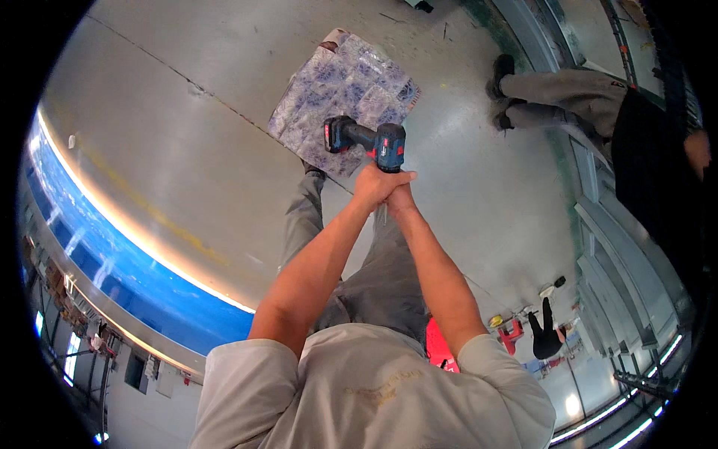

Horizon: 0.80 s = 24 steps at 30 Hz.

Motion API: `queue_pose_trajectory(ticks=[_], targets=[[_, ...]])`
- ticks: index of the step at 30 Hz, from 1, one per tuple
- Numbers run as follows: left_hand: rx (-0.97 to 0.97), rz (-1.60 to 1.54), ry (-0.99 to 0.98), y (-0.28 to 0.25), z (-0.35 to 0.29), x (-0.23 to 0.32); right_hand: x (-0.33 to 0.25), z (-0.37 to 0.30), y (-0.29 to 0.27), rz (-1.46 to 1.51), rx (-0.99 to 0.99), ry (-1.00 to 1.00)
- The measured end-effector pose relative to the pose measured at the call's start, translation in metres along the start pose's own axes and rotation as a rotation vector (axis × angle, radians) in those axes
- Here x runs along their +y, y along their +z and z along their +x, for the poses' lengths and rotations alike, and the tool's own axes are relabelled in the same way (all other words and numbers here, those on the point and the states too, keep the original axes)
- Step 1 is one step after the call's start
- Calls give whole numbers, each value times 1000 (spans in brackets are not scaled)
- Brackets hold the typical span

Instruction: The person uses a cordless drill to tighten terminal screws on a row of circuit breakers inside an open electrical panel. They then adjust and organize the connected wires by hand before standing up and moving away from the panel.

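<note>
A dark blue and black cordless drill [390,147] with red accents is held out in front of me, its front end toward my body and its battery end to the left. My left hand [373,185] is closed around the drill's front end, thumb lying to the right. Just below and against it, my right hand [402,197] is closed at the same end, its fingers mostly hidden. A thin rod, perhaps the bit, shows below the hands. Behind the drill lies a flat board or pad [359,71] with a mottled purple and white surface.
To the left runs a long blue surface [142,277] with a pale edge. A person in grey trousers [568,93] is at the right, near grey metal frames [628,254]. Another person [547,340] stands farther off at lower right. Something red [440,346] is beside my right hip.
</note>
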<state>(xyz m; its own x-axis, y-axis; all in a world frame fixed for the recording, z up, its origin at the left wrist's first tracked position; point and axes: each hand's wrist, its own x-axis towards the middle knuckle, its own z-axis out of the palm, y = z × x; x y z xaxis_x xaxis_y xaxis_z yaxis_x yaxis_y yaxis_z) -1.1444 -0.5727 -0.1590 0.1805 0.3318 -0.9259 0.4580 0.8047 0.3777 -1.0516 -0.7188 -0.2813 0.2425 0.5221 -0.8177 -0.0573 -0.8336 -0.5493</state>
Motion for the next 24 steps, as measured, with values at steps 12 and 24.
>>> queue_pose_trajectory(ticks=[12,24], targets=[[-23,-542,12,24,22,-24,-101,-17,-2,-8,154,-96],[-450,-908,103,21,83,10,-156,32,-16,-580,505,-214]])
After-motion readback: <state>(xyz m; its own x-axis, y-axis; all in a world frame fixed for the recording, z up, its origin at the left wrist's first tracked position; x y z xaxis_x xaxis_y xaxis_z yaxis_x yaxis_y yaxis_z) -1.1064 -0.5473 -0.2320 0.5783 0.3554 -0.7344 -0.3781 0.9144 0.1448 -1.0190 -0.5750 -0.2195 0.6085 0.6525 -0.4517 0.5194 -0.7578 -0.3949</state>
